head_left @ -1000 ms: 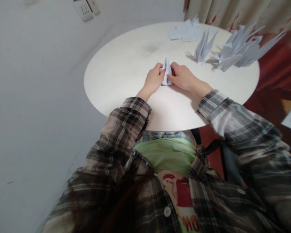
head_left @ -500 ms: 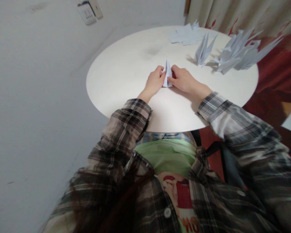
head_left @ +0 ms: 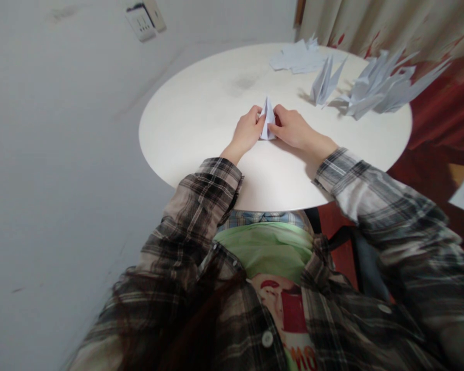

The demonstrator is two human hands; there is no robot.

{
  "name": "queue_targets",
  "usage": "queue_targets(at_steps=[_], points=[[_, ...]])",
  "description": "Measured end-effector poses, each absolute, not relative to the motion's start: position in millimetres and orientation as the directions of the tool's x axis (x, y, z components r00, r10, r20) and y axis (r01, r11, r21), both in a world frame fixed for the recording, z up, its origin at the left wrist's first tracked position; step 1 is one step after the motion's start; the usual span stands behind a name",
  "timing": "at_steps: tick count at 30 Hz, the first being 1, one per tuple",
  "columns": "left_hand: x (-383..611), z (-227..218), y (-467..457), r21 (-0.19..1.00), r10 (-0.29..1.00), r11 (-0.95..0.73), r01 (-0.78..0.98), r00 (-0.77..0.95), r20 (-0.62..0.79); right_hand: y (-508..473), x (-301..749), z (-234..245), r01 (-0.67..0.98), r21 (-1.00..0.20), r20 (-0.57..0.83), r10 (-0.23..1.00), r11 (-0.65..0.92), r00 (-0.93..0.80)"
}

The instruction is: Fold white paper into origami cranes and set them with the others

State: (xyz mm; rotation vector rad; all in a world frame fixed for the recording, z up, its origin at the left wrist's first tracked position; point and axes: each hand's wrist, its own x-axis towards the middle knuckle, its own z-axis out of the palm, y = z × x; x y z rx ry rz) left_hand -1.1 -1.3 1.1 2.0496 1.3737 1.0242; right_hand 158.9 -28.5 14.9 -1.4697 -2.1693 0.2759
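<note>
A small piece of folded white paper (head_left: pixel 267 123), narrow and pointed at its far end, is between my two hands over the middle of the table. My left hand (head_left: pixel 249 126) pinches its left edge, fingers curled behind. From the other side, my right hand (head_left: pixel 292 125) grips the right edge, the thumb lying on the front of the paper. A dark crease runs down its middle. The fingertips behind the paper are partly hidden.
The round white table (head_left: pixel 185 123) stands against a grey wall. A folded paper figure (head_left: pixel 325 85) and a cluster of paper cranes (head_left: pixel 386 87) stand at the right. Flat paper sheets (head_left: pixel 296 56) lie at the back. A curtain (head_left: pixel 444 103) hangs beyond the right edge.
</note>
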Motion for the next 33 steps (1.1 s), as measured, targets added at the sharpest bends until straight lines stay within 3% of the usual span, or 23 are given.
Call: queue_targets(at_steps=[33], points=[[-3.3, -4.0, 5.3, 0.750, 0.903, -0.429, 0.504, 0.243, 0.354, -29.1, 156.8, 14.9, 0.855, -0.360, 0.312, 0.912, 0.374, -0.267]])
